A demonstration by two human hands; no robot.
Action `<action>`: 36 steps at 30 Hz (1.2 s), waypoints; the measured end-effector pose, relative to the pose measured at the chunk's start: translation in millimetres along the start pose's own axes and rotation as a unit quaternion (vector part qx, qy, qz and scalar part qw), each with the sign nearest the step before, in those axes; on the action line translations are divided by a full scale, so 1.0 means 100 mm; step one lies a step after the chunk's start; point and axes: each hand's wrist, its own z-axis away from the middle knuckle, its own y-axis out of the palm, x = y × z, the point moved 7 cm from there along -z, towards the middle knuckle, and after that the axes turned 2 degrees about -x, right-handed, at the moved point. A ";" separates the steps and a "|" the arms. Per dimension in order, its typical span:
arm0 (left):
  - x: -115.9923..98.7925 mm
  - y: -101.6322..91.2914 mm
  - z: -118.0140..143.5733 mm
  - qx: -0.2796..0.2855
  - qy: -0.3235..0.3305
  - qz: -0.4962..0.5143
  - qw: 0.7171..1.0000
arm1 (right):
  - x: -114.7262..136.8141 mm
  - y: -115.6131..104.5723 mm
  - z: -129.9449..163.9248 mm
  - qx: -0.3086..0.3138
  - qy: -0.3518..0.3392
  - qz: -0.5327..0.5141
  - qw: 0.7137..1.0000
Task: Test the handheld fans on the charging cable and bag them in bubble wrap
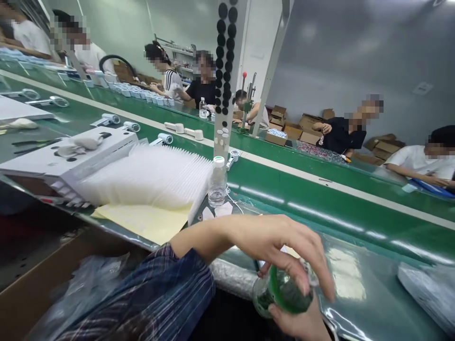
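At bench edge, both hands' fingers around green-capped bottle.

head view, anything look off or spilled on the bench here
Nothing stands out. The water bottle stands upright and capped beside the neat white stack. The left hand and right hand both grip a green-lidded jar.

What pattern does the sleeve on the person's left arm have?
The sleeve is dark blue plaid with thin light lines, seen in the head view.
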 end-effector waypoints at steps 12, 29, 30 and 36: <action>0.39 -0.09 -0.03 0.127 -0.016 0.197 0.972 | -0.23 0.08 -0.05 -0.022 0.112 -0.088 0.990; 0.38 -0.07 -0.01 0.071 -0.086 0.125 0.986 | -0.04 0.07 -0.08 -0.021 0.159 -0.132 0.978; 0.39 -0.10 0.01 0.081 -0.097 0.140 0.982 | -0.05 0.08 -0.06 -0.018 0.163 -0.124 0.979; 0.36 -0.18 0.13 -0.040 -0.114 -0.049 0.991 | -0.17 0.13 0.07 -0.027 0.204 -0.115 0.972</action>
